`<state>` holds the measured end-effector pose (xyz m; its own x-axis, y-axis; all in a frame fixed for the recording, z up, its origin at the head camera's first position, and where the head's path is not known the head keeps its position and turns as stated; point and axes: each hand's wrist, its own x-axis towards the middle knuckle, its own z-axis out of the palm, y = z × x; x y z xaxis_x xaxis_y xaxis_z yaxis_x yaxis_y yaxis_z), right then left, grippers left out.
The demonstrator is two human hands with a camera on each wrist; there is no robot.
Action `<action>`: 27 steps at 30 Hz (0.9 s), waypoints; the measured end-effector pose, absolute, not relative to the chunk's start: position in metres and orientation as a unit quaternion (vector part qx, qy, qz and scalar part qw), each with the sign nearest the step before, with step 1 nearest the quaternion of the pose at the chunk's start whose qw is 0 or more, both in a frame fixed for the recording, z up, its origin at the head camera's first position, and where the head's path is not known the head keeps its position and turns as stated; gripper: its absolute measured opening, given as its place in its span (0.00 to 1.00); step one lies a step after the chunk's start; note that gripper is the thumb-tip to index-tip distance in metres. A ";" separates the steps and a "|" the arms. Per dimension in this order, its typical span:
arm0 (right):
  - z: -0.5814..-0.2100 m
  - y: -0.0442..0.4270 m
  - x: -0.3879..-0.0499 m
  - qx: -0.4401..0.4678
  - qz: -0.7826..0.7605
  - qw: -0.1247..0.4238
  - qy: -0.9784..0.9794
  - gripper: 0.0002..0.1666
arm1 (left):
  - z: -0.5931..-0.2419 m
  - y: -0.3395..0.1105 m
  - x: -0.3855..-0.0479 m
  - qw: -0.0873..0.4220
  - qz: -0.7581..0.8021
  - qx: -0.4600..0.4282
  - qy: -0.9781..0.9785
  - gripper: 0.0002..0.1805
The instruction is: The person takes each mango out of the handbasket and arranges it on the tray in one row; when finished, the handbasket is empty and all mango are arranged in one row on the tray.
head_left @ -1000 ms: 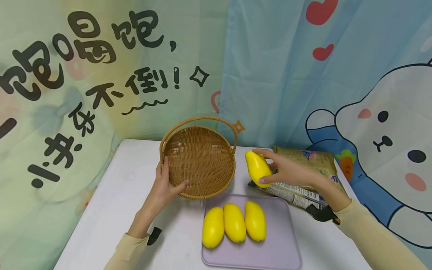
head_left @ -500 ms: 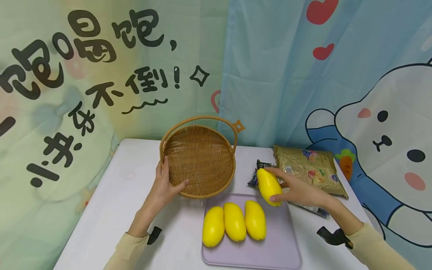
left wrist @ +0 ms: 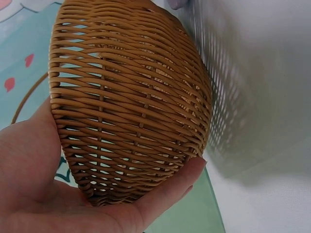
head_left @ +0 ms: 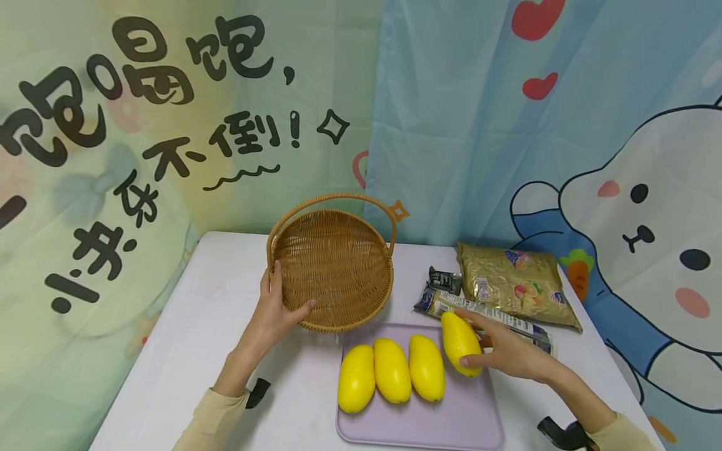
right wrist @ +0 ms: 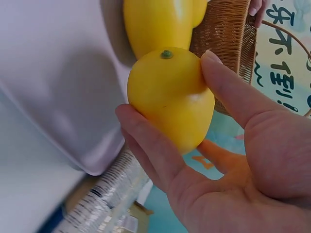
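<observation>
My left hand (head_left: 275, 318) grips the left rim of a brown wicker basket (head_left: 335, 269), which is tilted so that its bare inside faces me. In the left wrist view, fingers run along the outer weave of the basket (left wrist: 131, 107). With thumb and fingers my right hand (head_left: 510, 351) holds a yellow mango (head_left: 458, 341) at the right part of a lilac tray (head_left: 417, 429). Its stem end shows in the right wrist view, on the held mango (right wrist: 170, 97). Whether it touches the tray I cannot tell. Three more mangoes (head_left: 392, 371) lie side by side on the tray.
Behind the tray lie a long printed packet (head_left: 507, 322), a small black packet (head_left: 444, 280) and a gold bag (head_left: 516, 279). The white table (head_left: 225, 282) ends at a printed curtain (head_left: 440, 125) at the back and sides.
My right hand has brought the mango from beside the basket, down and to the right, to the tray's right part. The left hand and the basket have stayed put.
</observation>
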<state>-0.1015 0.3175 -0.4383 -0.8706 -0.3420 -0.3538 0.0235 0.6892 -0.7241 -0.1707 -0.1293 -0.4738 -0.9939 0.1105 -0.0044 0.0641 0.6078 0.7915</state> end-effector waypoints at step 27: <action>-0.465 0.314 -0.078 -0.039 -0.403 0.266 0.875 0.54 | -0.474 -0.131 -0.172 0.040 0.442 0.041 0.895 0.65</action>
<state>-0.0784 0.3138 -0.4646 -0.8554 -0.2835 -0.4335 0.1453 0.6719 -0.7263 -0.1719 -0.1306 -0.4736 -0.9935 0.1085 -0.0347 0.0383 0.6051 0.7952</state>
